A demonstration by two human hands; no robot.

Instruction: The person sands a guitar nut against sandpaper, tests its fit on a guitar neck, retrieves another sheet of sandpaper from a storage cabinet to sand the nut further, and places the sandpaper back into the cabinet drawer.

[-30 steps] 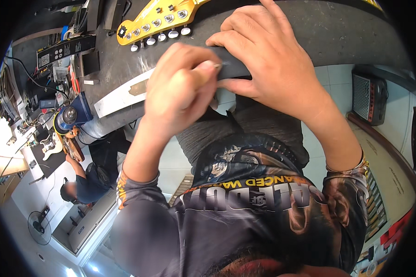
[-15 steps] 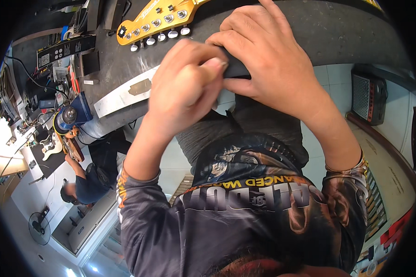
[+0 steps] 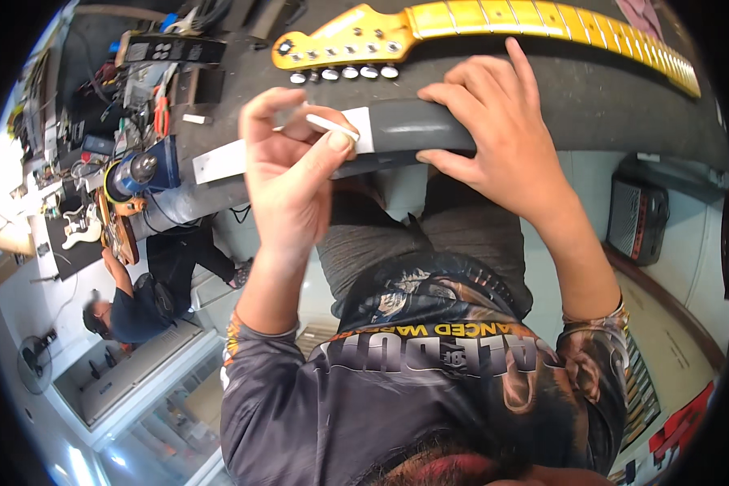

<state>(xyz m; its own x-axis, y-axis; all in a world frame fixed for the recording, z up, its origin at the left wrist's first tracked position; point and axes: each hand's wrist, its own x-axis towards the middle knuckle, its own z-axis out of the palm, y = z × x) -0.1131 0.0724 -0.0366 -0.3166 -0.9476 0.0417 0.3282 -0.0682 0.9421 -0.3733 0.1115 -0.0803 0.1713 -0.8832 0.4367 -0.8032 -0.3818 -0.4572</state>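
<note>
My left hand (image 3: pixel 292 174) pinches a thin white stick (image 3: pixel 332 127) between thumb and fingers, above a flat white strip (image 3: pixel 219 160) along the bench's near edge. A dark grey sheet or strip (image 3: pixel 405 125) lies at the strip's right end. My right hand (image 3: pixel 502 146) rests spread over that dark piece, thumb at its near edge and fingertips at its far side, one finger stretched toward a yellow guitar neck (image 3: pixel 494 18) with tuners, which lies beyond both hands.
Left are cluttered tools (image 3: pixel 161 110), a blue power tool (image 3: pixel 138 176) and a white guitar body (image 3: pixel 81 228). A person (image 3: pixel 142 308) in dark clothes works lower left. A speaker or amplifier (image 3: pixel 636 219) stands on the right below the bench (image 3: pixel 624 130).
My left hand has drawn back leftward from my right, exposing the white stick and more of the dark piece. The view has shifted, showing more of the guitar neck.
</note>
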